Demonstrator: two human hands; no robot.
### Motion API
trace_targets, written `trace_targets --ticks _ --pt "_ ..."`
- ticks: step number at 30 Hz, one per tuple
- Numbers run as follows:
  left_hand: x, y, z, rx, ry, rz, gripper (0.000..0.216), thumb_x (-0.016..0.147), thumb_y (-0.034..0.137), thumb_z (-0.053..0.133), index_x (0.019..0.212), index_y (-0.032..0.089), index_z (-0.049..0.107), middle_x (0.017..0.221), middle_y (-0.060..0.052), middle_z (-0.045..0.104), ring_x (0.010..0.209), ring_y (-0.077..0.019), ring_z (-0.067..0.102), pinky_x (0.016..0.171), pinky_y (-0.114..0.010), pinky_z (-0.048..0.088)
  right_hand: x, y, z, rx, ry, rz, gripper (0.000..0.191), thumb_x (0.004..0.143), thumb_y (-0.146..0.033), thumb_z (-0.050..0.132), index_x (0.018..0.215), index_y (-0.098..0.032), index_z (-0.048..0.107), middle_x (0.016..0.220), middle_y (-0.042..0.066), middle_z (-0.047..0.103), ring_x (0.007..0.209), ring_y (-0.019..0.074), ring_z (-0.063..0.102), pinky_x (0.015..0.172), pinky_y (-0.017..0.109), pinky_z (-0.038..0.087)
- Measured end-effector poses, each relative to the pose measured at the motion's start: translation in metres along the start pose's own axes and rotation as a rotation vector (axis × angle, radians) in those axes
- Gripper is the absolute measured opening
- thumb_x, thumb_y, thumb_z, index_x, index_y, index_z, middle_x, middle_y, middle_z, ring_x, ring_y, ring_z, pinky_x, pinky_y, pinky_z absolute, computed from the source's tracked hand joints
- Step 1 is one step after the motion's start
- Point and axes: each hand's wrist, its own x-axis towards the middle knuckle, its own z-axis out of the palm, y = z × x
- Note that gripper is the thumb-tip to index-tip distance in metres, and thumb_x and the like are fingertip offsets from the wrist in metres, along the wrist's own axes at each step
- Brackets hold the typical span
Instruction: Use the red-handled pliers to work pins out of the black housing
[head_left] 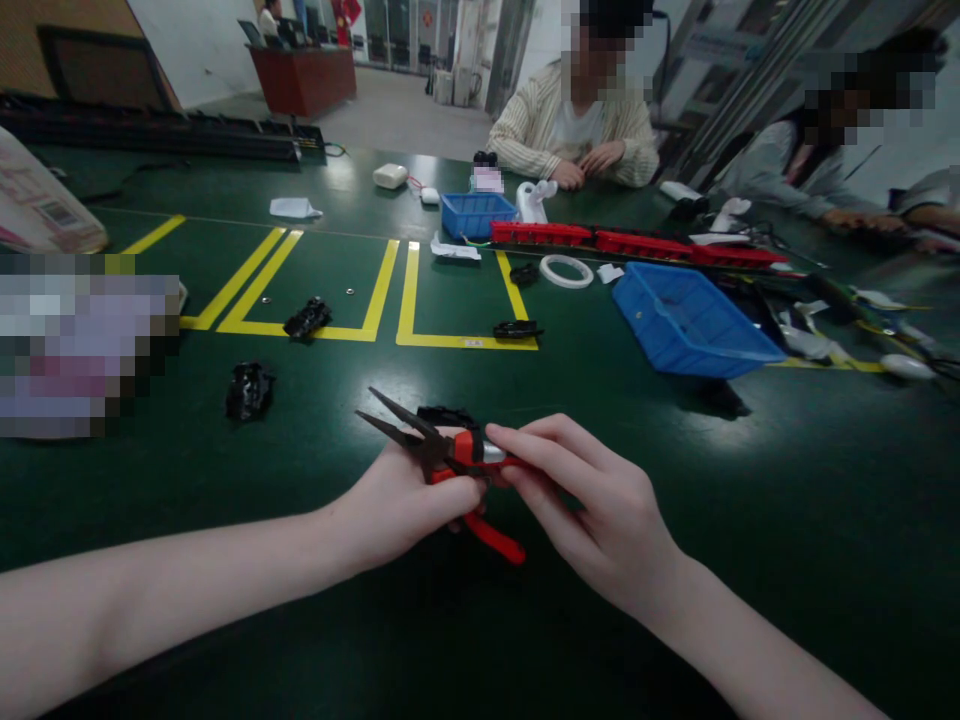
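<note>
A pair of needle-nose pliers (433,452) with red handles is held in front of me, its dark jaws spread and pointing up to the left. My left hand (397,495) is closed around it near the pivot, the thumb across a handle. With its fingertips my right hand (592,500) pinches the upper handle, where a silvery part shows; exactly what lies between those fingers is partly hidden. One red handle hangs free below. Just behind the pliers is a black plastic part (448,415), half covered by them.
Several black parts, such as one at the left (250,390), lie on the green table around yellow tape markings. A blue bin (694,325) stands right, a smaller blue basket (478,215) farther back, beside red strips (637,243) and a tape roll (566,271). People sit across the table.
</note>
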Motion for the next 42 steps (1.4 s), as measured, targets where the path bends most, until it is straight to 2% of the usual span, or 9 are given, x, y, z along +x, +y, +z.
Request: trace_targets --ticks 3,5,7,11,16,20,28,34,42 --pt "0.000 -0.002 -0.001 -0.085 0.003 -0.015 0.013 0.081 0.025 0.067 0.090 0.015 0.063 0.084 -0.002 0.064 0.076 -0.0168 0.063 0.062 -0.026 0.053 -0.002 0.000 0.001 -0.142 0.017 -0.022 0.040 0.091 -0.031 0.059 0.129 -0.017 0.055 0.108 0.011 0.065 0.094 0.0195 0.064 0.075 0.035 0.057" --pt "0.000 -0.004 0.000 -0.147 0.040 -0.014 0.016 0.081 0.026 0.069 0.090 0.015 0.063 0.086 -0.002 0.065 0.080 -0.0180 0.064 0.064 -0.026 0.054 -0.003 0.000 0.004 -0.262 0.042 -0.052 0.065 0.081 -0.050 0.068 0.132 -0.013 0.051 0.116 0.015 0.063 0.101 0.0263 0.063 0.079 0.042 0.056" --pt "0.001 -0.005 0.000 -0.187 0.087 -0.008 0.014 0.081 0.025 0.070 0.089 0.015 0.063 0.083 -0.002 0.065 0.081 -0.0180 0.064 0.064 -0.025 0.054 -0.004 0.001 0.007 -0.357 0.051 -0.073 0.080 0.075 -0.056 0.071 0.137 -0.011 0.047 0.121 0.019 0.061 0.107 0.0303 0.060 0.082 0.045 0.056" --pt "0.002 -0.005 -0.002 -0.236 0.087 0.003 0.016 0.081 0.023 0.071 0.094 0.016 0.064 0.084 -0.002 0.066 0.082 -0.0179 0.065 0.064 -0.025 0.055 -0.007 0.005 0.012 -0.439 0.076 -0.101 0.070 0.081 -0.035 0.067 0.143 -0.013 0.040 0.123 0.018 0.059 0.109 0.0291 0.060 0.084 0.043 0.056" --pt "0.002 -0.002 -0.002 -0.315 0.034 0.025 0.051 0.080 0.024 0.075 0.126 0.027 0.052 0.103 -0.002 0.066 0.094 -0.0195 0.065 0.071 -0.027 0.055 -0.008 0.010 0.007 -0.416 0.140 -0.166 0.075 0.077 -0.033 0.071 0.143 -0.012 0.041 0.119 0.018 0.060 0.105 0.0288 0.062 0.082 0.041 0.058" --pt "0.000 -0.001 -0.001 -0.302 0.038 0.035 0.046 0.079 0.022 0.076 0.120 0.024 0.058 0.098 -0.002 0.067 0.095 -0.0192 0.064 0.081 -0.030 0.053 -0.008 0.008 0.003 -0.431 0.158 -0.186 0.076 0.077 -0.034 0.072 0.143 -0.014 0.041 0.118 0.017 0.062 0.103 0.0291 0.064 0.079 0.041 0.059" --pt "0.001 -0.004 0.000 -0.328 0.020 0.018 0.035 0.077 0.021 0.078 0.109 0.021 0.062 0.096 -0.001 0.067 0.094 -0.0184 0.064 0.084 -0.032 0.052 -0.011 0.006 0.003 -0.439 0.136 -0.209 0.066 0.078 -0.030 0.073 0.137 -0.012 0.048 0.111 0.015 0.067 0.094 0.0246 0.068 0.073 0.034 0.061" --pt "0.001 -0.004 0.000 -0.360 -0.015 -0.010 0.027 0.077 0.022 0.078 0.101 0.017 0.068 0.104 -0.006 0.073 0.102 -0.0232 0.067 0.093 -0.037 0.050 -0.012 0.007 0.001 -0.371 0.140 -0.162 0.068 0.080 -0.027 0.071 0.143 -0.018 0.045 0.118 0.013 0.066 0.100 0.0257 0.068 0.079 0.037 0.062" --pt "-0.001 -0.010 0.001 -0.397 -0.066 -0.031 0.025 0.082 0.029 0.075 0.103 0.017 0.071 0.109 -0.008 0.073 0.103 -0.0235 0.068 0.089 -0.035 0.053 -0.010 0.007 -0.004 -0.356 0.093 -0.193 0.063 0.081 -0.027 0.071 0.138 -0.015 0.047 0.116 0.014 0.066 0.103 0.0248 0.067 0.082 0.036 0.062"
